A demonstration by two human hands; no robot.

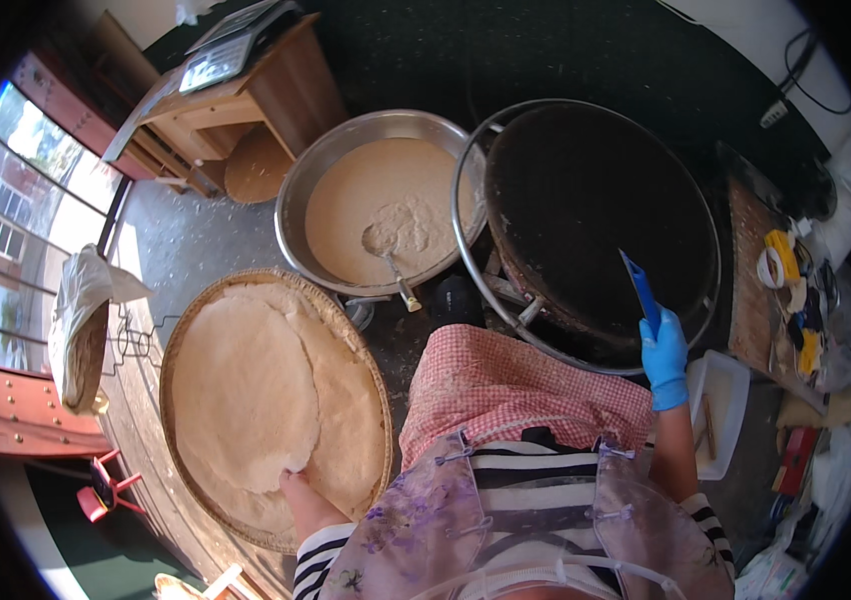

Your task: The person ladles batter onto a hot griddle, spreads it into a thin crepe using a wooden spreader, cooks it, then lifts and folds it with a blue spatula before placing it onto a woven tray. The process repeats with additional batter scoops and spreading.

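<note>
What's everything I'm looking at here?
woven tray: one, tan, left of centre
flatbreads: at least two, beige, on the tray
basin: one, silver, upper centre
batter: one batch, beige, in the basin
ladle: one, silver, in the batter
griddle: one, black, right of the basin
scraper: one, blue, over the griddle
tub: one, whitish, lower right
desk: one, brown, upper left
bag: one, whitish, far left
stool: one, red, lower left
clutter: uncounted, mixed colours, far right
window panes: several, clear, far left
apron: one, pink-checked, lower centre
left hand: one, bare, at the flatbreads' edge
right hand: one, blue-gloved, holding the scraper
</note>
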